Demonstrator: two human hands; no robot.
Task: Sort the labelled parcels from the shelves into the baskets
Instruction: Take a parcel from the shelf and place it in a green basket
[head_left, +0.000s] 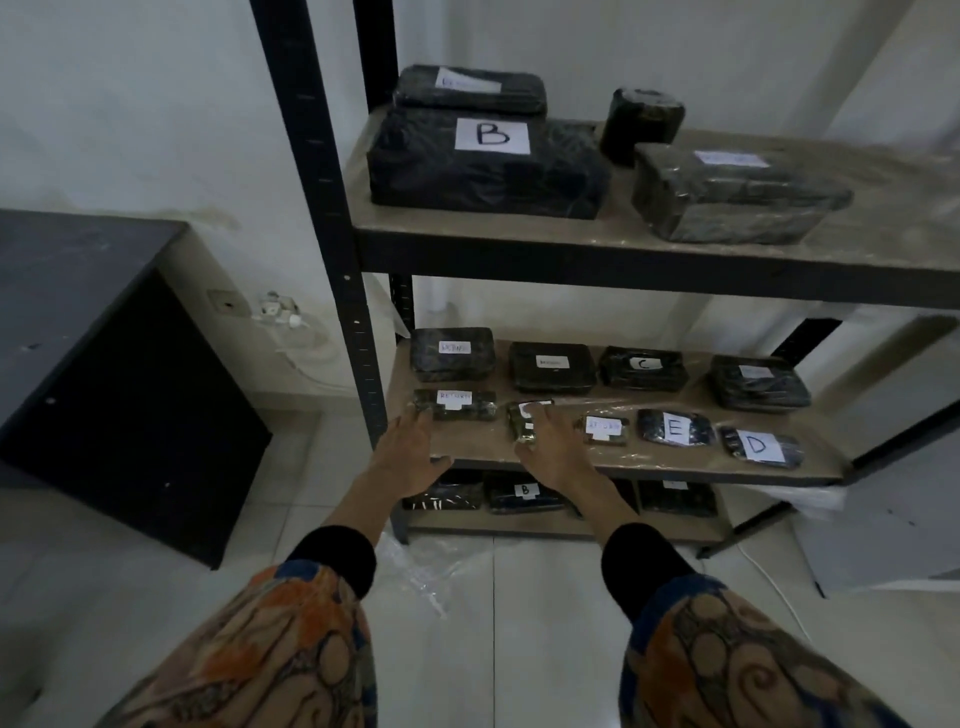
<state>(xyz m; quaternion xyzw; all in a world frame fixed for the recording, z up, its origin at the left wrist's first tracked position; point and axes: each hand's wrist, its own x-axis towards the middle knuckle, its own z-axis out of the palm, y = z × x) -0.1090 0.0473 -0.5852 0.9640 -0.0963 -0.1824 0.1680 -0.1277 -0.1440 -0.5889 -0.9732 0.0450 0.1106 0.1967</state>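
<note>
**Both hands at the middle shelf**

The left hand reaches in with fingers straight and spread, its tips at the left end of a RETURN parcel in the front row of the middle shelf. Just to the right, the right hand grips a small parcel, fingers over its top and thumb at its near end. Its label is mostly covered. Further right lie a second RETURN parcel, an E parcel and a D parcel.

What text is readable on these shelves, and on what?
"B": big top-shelf parcel
"B": bottom-shelf parcel
"RETURN": middle-shelf back-left parcel
"RETURN": front-left parcel
"RETURN": small front parcel
"C": back-row parcel
"E": second-from-right front parcel
"D": rightmost front parcel
The rest: too blurred to read.
</note>
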